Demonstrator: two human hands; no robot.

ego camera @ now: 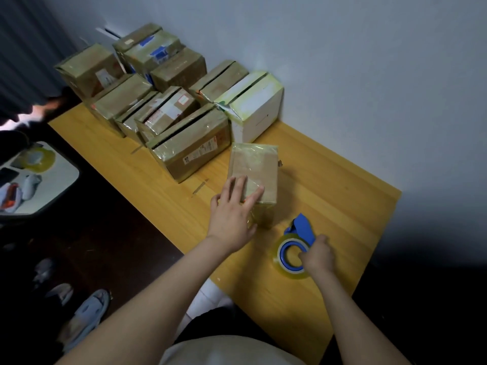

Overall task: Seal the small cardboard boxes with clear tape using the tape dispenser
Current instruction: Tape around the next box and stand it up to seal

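A small brown cardboard box (257,169), wrapped in clear tape, stands on the yellow wooden table (329,185) near its middle. My left hand (233,214) lies on the box's near edge with straight fingers spread over the top. To the right of the box, my right hand (317,255) grips the blue tape dispenser (299,242), which carries a roll of clear tape and rests on the table.
Several taped cardboard boxes (189,143) and a white box (257,106) are packed together at the table's far end against the wall. Left of the table a seat (39,175) holds a tape roll and small items. Slippers (87,314) lie on the dark floor.
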